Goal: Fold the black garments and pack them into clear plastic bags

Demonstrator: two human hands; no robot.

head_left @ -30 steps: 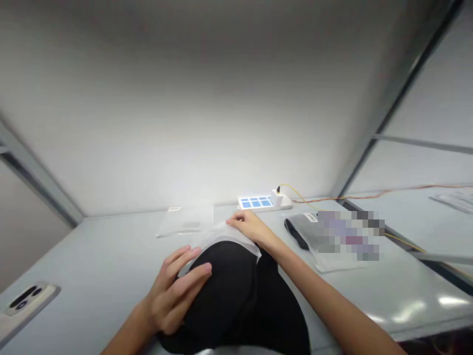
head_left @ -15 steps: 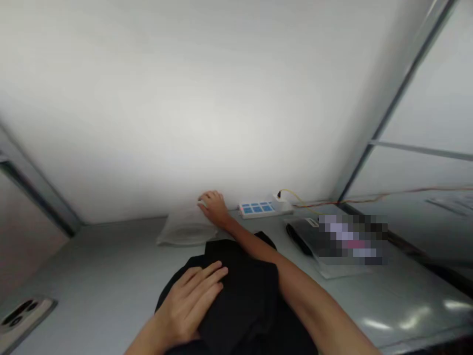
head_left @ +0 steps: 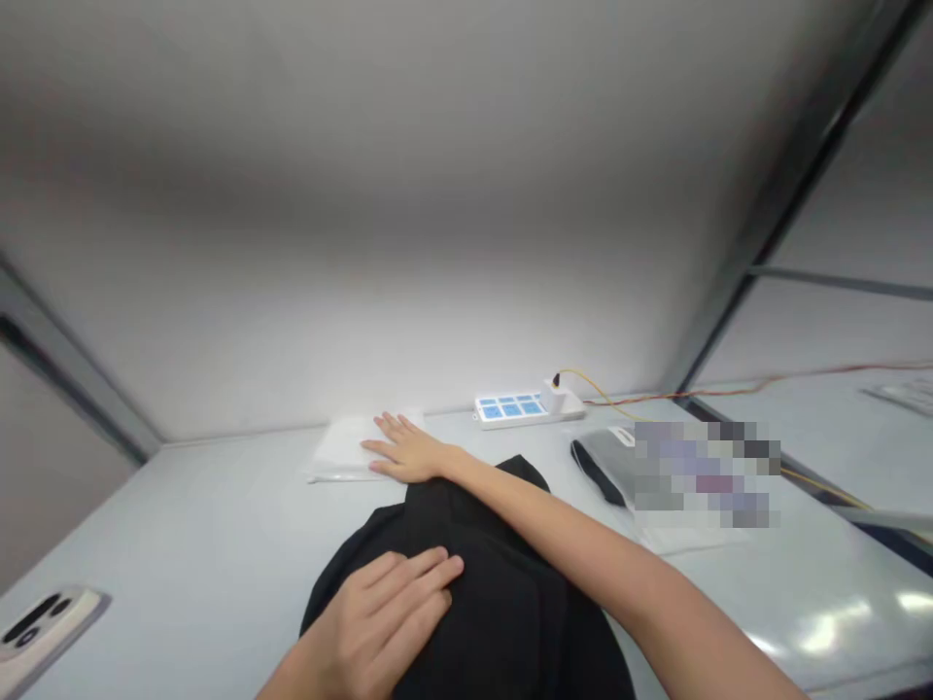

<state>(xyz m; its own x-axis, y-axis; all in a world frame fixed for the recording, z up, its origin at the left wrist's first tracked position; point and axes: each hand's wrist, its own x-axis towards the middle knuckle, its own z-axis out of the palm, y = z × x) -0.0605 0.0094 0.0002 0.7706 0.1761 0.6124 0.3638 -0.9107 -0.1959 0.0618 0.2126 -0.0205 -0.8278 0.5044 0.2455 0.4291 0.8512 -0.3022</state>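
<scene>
A black folded garment (head_left: pixel 481 593) lies on the table in front of me. My left hand (head_left: pixel 394 612) rests flat on top of it, fingers stretched out. My right arm reaches across the garment, and my right hand (head_left: pixel 400 449) lies open with spread fingers on the right part of a clear plastic bag (head_left: pixel 339 452) near the wall. Part of the bag is covered by that hand.
A white power strip (head_left: pixel 510 410) with a plugged-in adapter and yellow cable stands by the wall. To its right lies a dark item in a clear bag (head_left: pixel 608 457), partly pixelated. A phone (head_left: pixel 58 622) sits at the lower left on the grey table (head_left: pixel 196 564).
My right hand has come down from the bag's back edge and now lies flatter, fingers spread, on the bag. My left hand stays on the garment. The wall looks darker and the table brighter.
</scene>
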